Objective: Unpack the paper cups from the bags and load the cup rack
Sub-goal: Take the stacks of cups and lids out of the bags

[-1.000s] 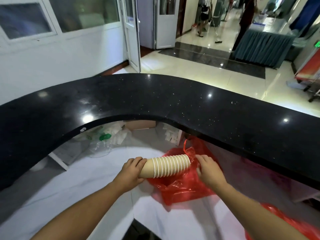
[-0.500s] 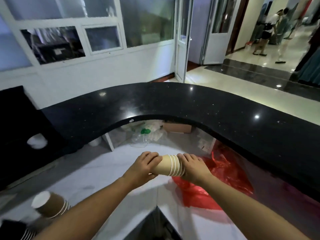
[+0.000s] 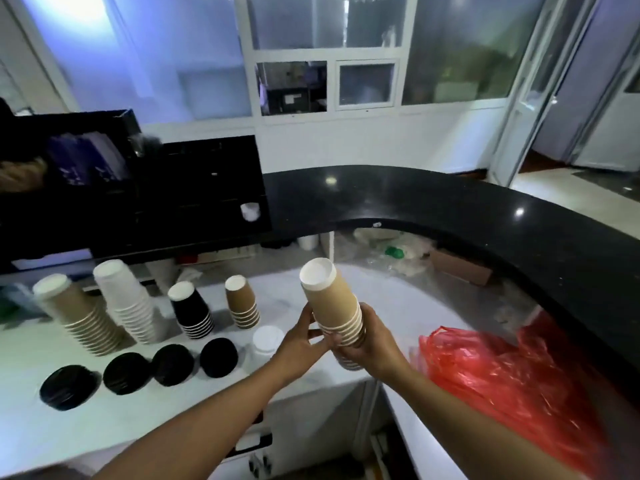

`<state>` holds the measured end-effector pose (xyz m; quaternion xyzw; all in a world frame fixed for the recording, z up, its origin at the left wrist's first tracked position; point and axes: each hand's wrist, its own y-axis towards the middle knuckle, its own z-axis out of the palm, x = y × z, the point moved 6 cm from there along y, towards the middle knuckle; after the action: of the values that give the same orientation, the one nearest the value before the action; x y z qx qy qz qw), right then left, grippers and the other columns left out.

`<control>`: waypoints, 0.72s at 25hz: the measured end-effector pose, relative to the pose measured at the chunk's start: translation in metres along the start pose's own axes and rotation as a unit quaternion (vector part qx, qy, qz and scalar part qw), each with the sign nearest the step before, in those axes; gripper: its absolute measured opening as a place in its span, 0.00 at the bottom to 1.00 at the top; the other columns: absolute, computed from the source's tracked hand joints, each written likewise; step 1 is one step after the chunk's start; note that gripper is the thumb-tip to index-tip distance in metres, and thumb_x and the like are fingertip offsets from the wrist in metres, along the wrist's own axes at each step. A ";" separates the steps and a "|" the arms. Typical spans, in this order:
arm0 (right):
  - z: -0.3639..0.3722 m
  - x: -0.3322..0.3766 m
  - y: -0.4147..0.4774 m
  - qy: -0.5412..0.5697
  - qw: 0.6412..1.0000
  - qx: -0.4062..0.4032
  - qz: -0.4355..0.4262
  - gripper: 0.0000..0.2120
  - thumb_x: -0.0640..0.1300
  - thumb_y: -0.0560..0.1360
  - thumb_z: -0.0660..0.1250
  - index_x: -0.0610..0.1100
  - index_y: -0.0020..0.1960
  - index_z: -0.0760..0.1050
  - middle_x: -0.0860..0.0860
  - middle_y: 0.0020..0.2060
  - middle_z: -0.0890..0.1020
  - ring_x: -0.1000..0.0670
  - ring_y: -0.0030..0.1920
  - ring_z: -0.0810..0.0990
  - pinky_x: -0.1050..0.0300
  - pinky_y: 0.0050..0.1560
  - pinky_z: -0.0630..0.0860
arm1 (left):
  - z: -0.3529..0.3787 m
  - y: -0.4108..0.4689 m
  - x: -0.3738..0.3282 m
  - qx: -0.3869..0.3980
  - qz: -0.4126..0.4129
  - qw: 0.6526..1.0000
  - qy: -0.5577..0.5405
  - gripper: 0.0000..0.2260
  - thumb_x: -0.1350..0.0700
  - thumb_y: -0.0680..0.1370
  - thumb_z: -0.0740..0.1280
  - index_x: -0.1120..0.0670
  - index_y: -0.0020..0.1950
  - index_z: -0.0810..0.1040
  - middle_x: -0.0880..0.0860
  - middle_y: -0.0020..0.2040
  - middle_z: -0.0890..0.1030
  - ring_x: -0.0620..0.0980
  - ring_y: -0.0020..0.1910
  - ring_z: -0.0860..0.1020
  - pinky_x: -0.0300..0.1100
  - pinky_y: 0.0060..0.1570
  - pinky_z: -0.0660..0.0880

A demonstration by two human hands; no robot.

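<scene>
1. Head view, surface: a white counter (image 3: 284, 292) runs under a curved black ledge (image 3: 450, 209). Glazed panels (image 3: 363, 84) stand behind it, with a door (image 3: 526, 98) at the far right.
2. Task item: a tan cup stack (image 3: 334, 303), bottoms up, is held upright over the counter's corner. The left hand (image 3: 301, 337) pinches its lower rims and the right hand (image 3: 375, 341) wraps round them.
3. Left: a row of stacks (image 3: 192, 313) stands inverted, with black lids (image 3: 173, 363) in front and a white lid (image 3: 266, 341) beside them.
4. Right: a red bag (image 3: 502, 372) lies against the ledge.
5. Room: bare counter shows between the row and the bag.
</scene>
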<state>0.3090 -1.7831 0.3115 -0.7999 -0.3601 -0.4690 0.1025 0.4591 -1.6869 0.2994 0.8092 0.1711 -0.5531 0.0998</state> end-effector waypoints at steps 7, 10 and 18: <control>0.154 0.097 0.016 0.040 0.991 0.123 -0.045 0.38 0.52 0.65 0.81 0.67 0.66 0.62 0.63 0.60 0.78 0.66 0.59 0.77 0.72 0.53 0.73 | -0.152 -0.088 0.050 -0.125 -0.046 0.990 -0.037 0.39 0.46 0.69 0.80 0.35 0.72 0.59 0.38 0.61 0.79 0.33 0.57 0.78 0.39 0.57 0.78; 0.241 0.149 0.025 0.060 0.980 0.174 -0.075 0.40 0.56 0.66 0.80 0.62 0.71 0.61 0.61 0.63 0.77 0.62 0.62 0.77 0.66 0.57 0.76 | -0.234 -0.129 0.082 -0.171 -0.052 0.983 -0.037 0.41 0.46 0.68 0.81 0.33 0.71 0.59 0.38 0.60 0.80 0.36 0.57 0.80 0.42 0.57 0.80; 0.506 0.284 0.066 0.095 0.961 0.252 -0.069 0.35 0.38 0.70 0.78 0.55 0.68 0.63 0.63 0.60 0.75 0.71 0.58 0.75 0.74 0.56 0.70 | -0.481 -0.204 0.196 -0.253 -0.081 0.964 0.005 0.39 0.50 0.66 0.82 0.37 0.69 0.63 0.39 0.60 0.80 0.33 0.55 0.79 0.34 0.48 0.78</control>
<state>0.7813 -1.4405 0.2839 -0.6732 -0.5096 -0.4426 0.3021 0.8591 -1.2974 0.2997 0.7440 0.3710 -0.4936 0.2552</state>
